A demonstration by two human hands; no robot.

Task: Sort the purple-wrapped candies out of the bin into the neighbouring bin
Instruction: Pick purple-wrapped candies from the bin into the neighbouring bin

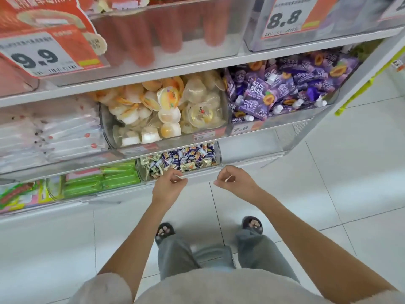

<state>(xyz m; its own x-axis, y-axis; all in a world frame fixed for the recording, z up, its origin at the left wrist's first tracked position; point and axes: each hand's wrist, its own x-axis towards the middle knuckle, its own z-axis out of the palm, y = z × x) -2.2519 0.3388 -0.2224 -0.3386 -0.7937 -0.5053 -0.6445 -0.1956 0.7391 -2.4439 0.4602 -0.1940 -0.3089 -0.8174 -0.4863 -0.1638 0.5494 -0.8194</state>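
Purple-wrapped candies (175,160) lie mixed among pale-wrapped ones in the clear bin (215,153) on the low shelf. Left hand (169,183) and right hand (233,178) hover at its front edge, fingers loosely curled, apparently empty. Risk: small, crowded wrappers, so a pinch could lift a wrong piece or spill some.

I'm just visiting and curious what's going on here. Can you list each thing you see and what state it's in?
Left hand: fingers loosely curled, holding nothing, at the candy bin's front edge.
Right hand: loosely curled, holding nothing visible, beside the bin.
Candy bin: open-topped, filled with mixed purple and pale wrapped candies.
Jelly cup bin: heaped full.
Purple pouch bin: heaped full.
Green packets: stacked flat.
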